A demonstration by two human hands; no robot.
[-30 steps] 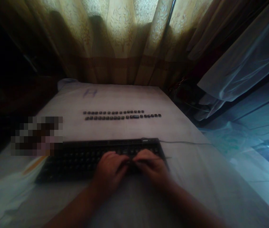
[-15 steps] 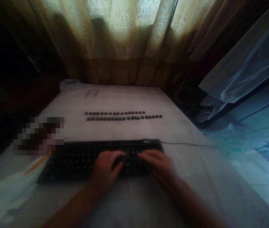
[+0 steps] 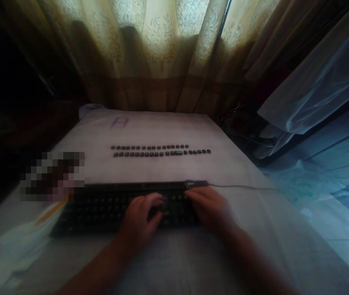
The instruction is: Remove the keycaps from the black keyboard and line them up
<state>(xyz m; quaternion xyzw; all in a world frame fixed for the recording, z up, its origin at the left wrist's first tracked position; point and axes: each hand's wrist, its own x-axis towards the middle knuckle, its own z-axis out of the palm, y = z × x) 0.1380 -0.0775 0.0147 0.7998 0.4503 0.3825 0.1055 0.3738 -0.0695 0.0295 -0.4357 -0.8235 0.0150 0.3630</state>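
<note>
Black computer kbd lies on the cloth-covered bench right in front of me, cable running off to the R from nr its far R corner. L hand is over the kbd, a bit R of its middle, thumb & forefinger curled w/ a dark gap btwn; can't tell if anything's in it. R hand is at the kbd's R end, fingertips together nr the far edge; too blurry to say if they pinch anything. Past the kbd, loose keys stand in 2 rows: far row, & near row reaching further R, w/ 1 wider key. Purple mark beyond, curtain behind.
</note>
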